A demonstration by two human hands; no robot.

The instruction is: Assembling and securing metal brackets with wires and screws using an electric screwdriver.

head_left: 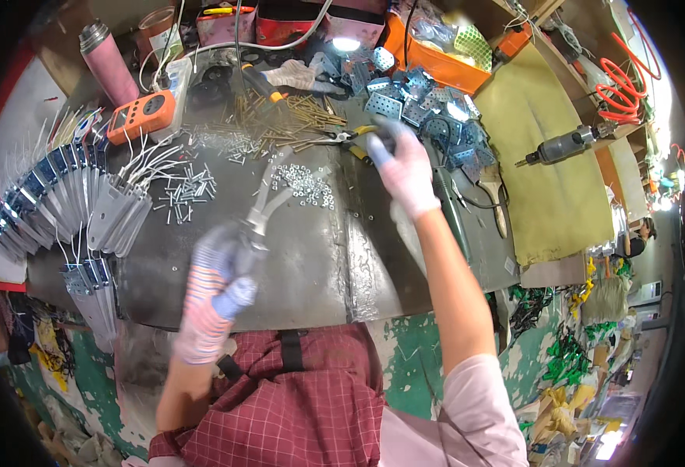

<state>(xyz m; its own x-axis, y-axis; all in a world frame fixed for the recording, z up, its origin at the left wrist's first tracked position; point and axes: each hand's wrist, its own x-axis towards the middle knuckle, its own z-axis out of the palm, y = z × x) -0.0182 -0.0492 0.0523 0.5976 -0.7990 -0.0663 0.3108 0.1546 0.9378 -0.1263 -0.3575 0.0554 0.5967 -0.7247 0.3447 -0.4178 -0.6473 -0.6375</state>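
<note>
Head view, and honestly, a lot is crammed onto this dark bench (303, 289). A forked metal piece (257, 221) can be seen around 10 o'clock from the middle, its base wrapped by the gloved fingers of the left hand (214, 289), which look closed on it. Its prongs are pointed roughly toward 1 o'clock, and loose nuts (306, 187) are spread just beside them on the 3 o'clock side.

At about 1 o'clock the right hand (406, 167) is held half curled near the yellow-and-black pliers (345, 138). It's too blurred there, so whether anything is gripped can't be told.

Tip-wise: the piece is probably best held low on the base and kept steady, with the prongs lifted clear so the nuts don't get scattered. If the pliers are wanted, they'd be best taken well back on the handles.

Looks-wise, the piece is silver-grey and flattish, with two slim prongs splayed into a V from a wider base. Edges are smeared by blur, so fine marks can't be made out.
</note>
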